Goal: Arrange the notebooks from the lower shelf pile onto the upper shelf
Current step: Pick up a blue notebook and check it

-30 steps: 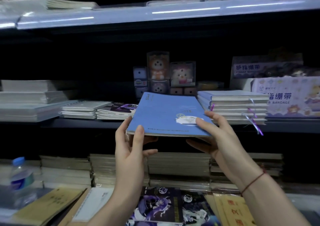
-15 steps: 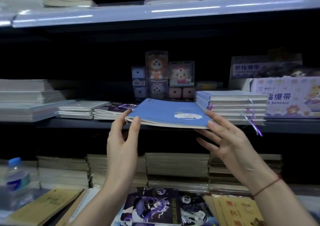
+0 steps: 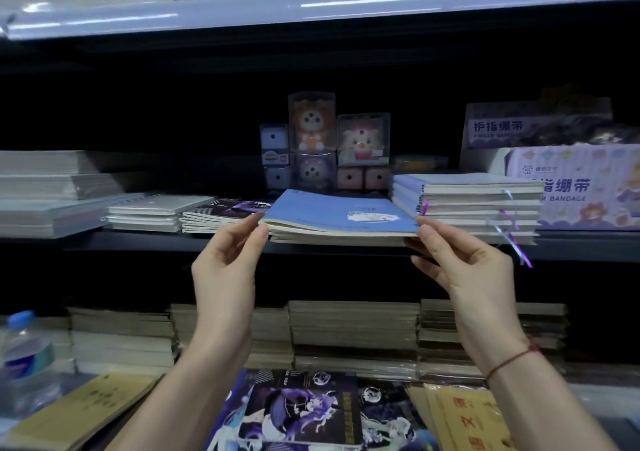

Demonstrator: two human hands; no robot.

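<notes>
Left hand (image 3: 221, 270) pinches the near-left corner of the blue notebook (image 3: 341, 216); right hand (image 3: 464, 267) grips its near-right corner. It lies flat on the upper shelf (image 3: 138, 241), between the purple-cover notebooks (image 3: 221, 213) and ribboned stack (image 3: 464, 204). We risk snagging those ribbons on release

A clear plastic water bottle with a blue cap (image 3: 26, 353) stands at the lower left. At the back of the middle shelf sit boxed cartoon plush figures in clear cases (image 3: 313, 128). At the right stands a pale printed cardboard finger-bandage box (image 3: 575, 187).
</notes>
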